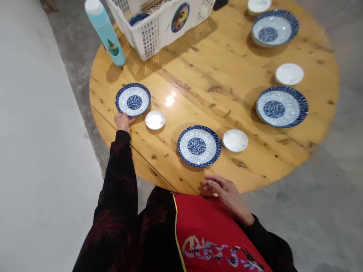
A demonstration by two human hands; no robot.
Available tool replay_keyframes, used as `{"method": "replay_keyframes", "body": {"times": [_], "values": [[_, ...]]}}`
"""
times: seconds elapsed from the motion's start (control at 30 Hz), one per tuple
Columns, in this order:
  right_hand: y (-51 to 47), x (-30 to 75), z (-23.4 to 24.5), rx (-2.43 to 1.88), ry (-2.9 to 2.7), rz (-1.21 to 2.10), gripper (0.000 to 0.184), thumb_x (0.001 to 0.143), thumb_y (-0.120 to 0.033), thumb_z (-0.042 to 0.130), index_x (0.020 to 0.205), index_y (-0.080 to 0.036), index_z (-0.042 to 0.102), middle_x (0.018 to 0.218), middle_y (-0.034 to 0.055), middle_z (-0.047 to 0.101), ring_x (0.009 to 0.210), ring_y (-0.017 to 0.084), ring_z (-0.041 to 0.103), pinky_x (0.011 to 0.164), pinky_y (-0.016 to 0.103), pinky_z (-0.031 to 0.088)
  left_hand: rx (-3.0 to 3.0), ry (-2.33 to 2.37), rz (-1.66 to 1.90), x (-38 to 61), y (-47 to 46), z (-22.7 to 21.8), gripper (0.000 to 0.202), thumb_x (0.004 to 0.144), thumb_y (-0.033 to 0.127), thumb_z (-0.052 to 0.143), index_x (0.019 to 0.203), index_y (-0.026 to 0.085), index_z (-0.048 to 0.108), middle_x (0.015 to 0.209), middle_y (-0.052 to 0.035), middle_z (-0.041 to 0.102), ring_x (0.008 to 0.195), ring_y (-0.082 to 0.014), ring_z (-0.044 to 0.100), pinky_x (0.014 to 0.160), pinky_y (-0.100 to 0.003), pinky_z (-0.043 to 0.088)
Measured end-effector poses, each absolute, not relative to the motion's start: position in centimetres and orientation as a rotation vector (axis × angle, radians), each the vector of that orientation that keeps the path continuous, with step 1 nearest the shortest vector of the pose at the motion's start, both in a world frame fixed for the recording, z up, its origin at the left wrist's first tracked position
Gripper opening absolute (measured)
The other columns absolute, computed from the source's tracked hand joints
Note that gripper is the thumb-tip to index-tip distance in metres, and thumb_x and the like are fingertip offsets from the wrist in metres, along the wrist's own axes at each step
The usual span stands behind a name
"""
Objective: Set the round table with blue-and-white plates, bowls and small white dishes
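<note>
At the left side of the round table, my left hand [123, 122] grips the near rim of a blue-and-white plate [134, 102], fingers closed on its edge. A small white bowl [155, 120] stands just right of that plate. My right hand [222, 190] hovers by the table's near edge, holding nothing, its fingers loosely stretched and a little apart. Beyond its fingertips lies a second patterned plate [199, 146], not touched, with another small white bowl [235, 140] beside it.
A white plastic basket [167, 30] with dishes stands at the back, a light-blue bottle [106, 36] left of it. On the right of the wooden table [193, 98] are two more patterned dishes, one a deep bowl [275, 28], and small white bowls [289, 74]. A white wall is left.
</note>
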State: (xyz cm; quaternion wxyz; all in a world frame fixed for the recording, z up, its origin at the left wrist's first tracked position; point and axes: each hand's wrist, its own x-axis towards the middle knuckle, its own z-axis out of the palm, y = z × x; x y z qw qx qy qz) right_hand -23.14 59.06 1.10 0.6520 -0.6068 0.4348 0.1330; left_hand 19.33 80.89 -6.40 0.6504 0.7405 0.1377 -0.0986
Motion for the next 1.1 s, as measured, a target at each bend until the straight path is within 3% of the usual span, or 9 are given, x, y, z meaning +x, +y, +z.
{"method": "replay_keyframes", "body": {"times": [0.07,0.3,0.47,0.63,0.87,0.97,1.1], "values": [[58.7,-23.2,0.9,-1.374,0.981,0.272,0.053,0.069,-0.062,0.075,0.097,-0.017,0.071,0.087,0.0091,0.077,0.074,0.022,0.072,0.07,0.034,0.06,1.711,0.353,-0.151,18.9,81.0,-5.5,0.035,0.088,0.037,0.07,0.064,0.023,0.049,0.064,-0.002,0.062,0.078,-0.0212,0.069,0.082,-0.046,0.059],[55.2,-21.5,0.4,-1.41,0.859,0.137,0.053,0.076,-0.064,0.073,0.098,-0.016,0.074,0.09,0.0101,0.078,0.076,0.021,0.072,0.074,0.035,0.06,1.805,0.256,-0.027,13.4,81.9,0.6,0.024,0.088,0.03,0.067,0.071,0.018,0.056,0.062,0.0044,0.055,0.062,-0.0102,0.059,0.078,-0.039,0.063],[53.8,-19.1,0.7,-1.418,0.758,0.05,0.056,0.081,-0.068,0.069,0.101,-0.017,0.073,0.09,0.0095,0.077,0.074,0.019,0.071,0.073,0.033,0.059,1.819,0.155,-0.219,5.3,80.3,3.2,0.024,0.08,0.038,0.071,0.075,0.016,0.064,0.067,0.0019,0.06,0.061,-0.0113,0.058,0.064,-0.031,0.058],[53.2,-18.1,1.0,-1.41,0.711,0.004,0.057,0.087,-0.07,0.062,0.107,-0.017,0.07,0.093,0.0083,0.075,0.074,0.018,0.07,0.071,0.031,0.057,1.786,0.065,-0.57,-1.9,77.1,2.0,0.027,0.081,0.043,0.065,0.077,0.016,0.062,0.068,0.002,0.061,0.059,-0.0118,0.057,0.058,-0.026,0.053],[51.9,-19.2,-0.9,-1.672,0.736,0.023,0.046,0.084,-0.065,0.064,0.085,-0.019,0.068,0.068,0.0029,0.069,0.061,0.02,0.063,0.06,0.031,0.051,1.905,-0.118,-0.795,-5.9,74.3,-0.3,0.026,0.088,0.036,0.05,0.068,0.02,0.05,0.059,0.004,0.051,0.053,-0.0119,0.056,0.054,-0.023,0.043],[51.2,-19.6,-1.6,-1.782,0.771,0.068,0.044,0.087,-0.061,0.057,0.078,-0.02,0.066,0.062,0.003,0.068,0.057,0.021,0.062,0.059,0.031,0.047,2.013,-0.199,-0.797,-6.0,73.6,-0.4,0.025,0.089,0.03,0.046,0.066,0.021,0.046,0.057,0.0039,0.052,0.054,-0.0123,0.056,0.056,-0.023,0.039],[50.6,-19.8,-2.1,-2.046,0.818,0.134,0.046,0.087,-0.059,0.049,0.058,-0.023,0.054,0.052,0.0035,0.062,0.054,0.02,0.059,0.06,0.032,0.04,2.181,-0.315,-0.863,-5.5,73.0,-0.1,0.028,0.091,0.026,0.044,0.064,0.021,0.045,0.056,0.0025,0.056,0.056,-0.0138,0.056,0.058,-0.024,0.035]]}}
